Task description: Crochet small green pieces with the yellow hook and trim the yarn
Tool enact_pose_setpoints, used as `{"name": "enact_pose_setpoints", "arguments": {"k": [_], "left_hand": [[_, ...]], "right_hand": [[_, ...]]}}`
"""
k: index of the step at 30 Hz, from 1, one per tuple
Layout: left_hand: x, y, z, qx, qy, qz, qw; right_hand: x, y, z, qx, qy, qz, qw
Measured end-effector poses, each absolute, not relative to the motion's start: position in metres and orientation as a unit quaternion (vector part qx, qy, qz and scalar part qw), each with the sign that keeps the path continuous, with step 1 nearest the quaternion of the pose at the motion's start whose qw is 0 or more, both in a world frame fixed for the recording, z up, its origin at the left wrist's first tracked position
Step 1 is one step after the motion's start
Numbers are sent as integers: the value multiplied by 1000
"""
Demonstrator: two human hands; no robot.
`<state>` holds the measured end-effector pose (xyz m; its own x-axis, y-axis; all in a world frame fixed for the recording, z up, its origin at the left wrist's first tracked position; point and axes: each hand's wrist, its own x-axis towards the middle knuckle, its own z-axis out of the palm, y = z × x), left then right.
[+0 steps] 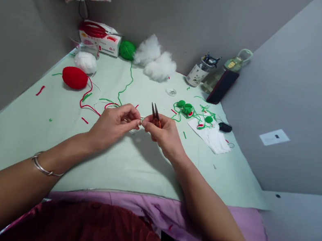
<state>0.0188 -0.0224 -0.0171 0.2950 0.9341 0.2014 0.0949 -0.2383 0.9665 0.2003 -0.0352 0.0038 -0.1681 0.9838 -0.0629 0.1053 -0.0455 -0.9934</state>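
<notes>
My left hand and my right hand meet fingertip to fingertip above the middle of the table. Between the pinched fingertips is a small, thin item, too small to make out. Small scissors with orange handles sit in my right hand, dark blades pointing up and slightly apart. Beside my left hand, red yarn and green yarn run across the table towards its fingers. A bit of white thread shows just below the fingertips.
Balls of red, white and green yarn lie left and back, near white stuffing. At right are small green pieces, tissue, a phone, a pen holder and a bottle.
</notes>
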Motion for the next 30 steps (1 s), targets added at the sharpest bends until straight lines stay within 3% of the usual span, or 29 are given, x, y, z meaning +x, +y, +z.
{"name": "enact_pose_setpoints", "arguments": {"k": [3,9,18,20,26,30], "left_hand": [[20,-24,-21,679,401,454,416],[20,-22,-21,683,371,457,433],[18,-24,-21,754,375,451,295],[18,-24,-20,733,380,460,326],[18,-22,-8,578,363,420,598],[16,-20,-6,532,353,402,656]], "right_hand": [[199,-36,6,-499,-525,555,409],[198,-38,5,-488,-544,536,423],[197,-38,4,-481,-554,534,421],[197,-38,5,-482,-553,530,426],[199,-37,5,-476,-550,516,452],[201,-37,4,-472,-545,514,465]]}}
